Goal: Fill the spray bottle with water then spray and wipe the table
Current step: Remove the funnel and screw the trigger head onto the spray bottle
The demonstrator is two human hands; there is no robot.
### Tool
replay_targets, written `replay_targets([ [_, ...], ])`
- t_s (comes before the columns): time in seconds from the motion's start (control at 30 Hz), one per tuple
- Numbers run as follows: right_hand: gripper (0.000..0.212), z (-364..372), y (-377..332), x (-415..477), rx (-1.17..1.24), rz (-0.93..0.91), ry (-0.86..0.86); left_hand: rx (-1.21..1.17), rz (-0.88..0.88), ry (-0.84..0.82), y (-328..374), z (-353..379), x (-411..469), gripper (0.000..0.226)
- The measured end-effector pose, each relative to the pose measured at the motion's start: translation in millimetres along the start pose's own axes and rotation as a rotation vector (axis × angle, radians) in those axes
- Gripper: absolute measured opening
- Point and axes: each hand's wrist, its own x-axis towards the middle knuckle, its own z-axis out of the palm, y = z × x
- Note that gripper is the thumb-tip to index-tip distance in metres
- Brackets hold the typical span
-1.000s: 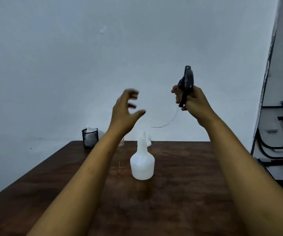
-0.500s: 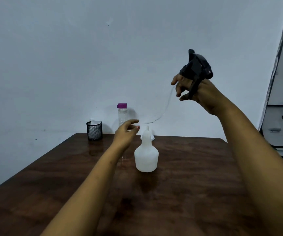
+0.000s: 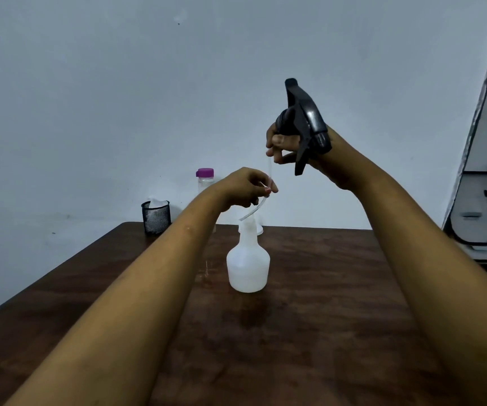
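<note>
My left hand (image 3: 242, 186) pinches the dip tube (image 3: 261, 205) just above the upright spray bottle (image 3: 248, 265) on the counter (image 3: 324, 288), while my right hand (image 3: 334, 155) grips the trigger head (image 3: 304, 115) higher up.

Dim, even light, soft focus, wide-angle bending at the edges.

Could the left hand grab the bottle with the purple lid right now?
Probably not right away. The left hand pinches the clear tube above the white spray bottle, so it is busy. The purple-lid bottle stands behind it, and nothing seems to stand between them.
</note>
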Motion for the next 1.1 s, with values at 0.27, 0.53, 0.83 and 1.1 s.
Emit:
replay_targets([
  [0.27, 0.017, 4.5, 9.2, 1.2, 0.048, -0.004, 0.022, -0.212, 0.049, 0.361, -27.2, 4.1, 6.5, 0.007],
  [0.53, 0.014, 8.9, 17.0, -1.3, 0.102, 0.009, 0.023, -0.316, 0.120, 0.524, -43.4, 14.8, 4.9, 0.009],
  [0.83, 0.013, 7.2, 17.6, -5.2, 0.112, 0.004, 0.039, -0.241, 0.154, 0.575, -48.2, 11.9, 8.6, 0.012],
  [1.1, 0.007, 13.7, 43.6, -12.6, 0.120, 0.091, 0.066, -0.069, 0.064, 0.482, -66.9, 31.4, 1.5, 0.008],
])
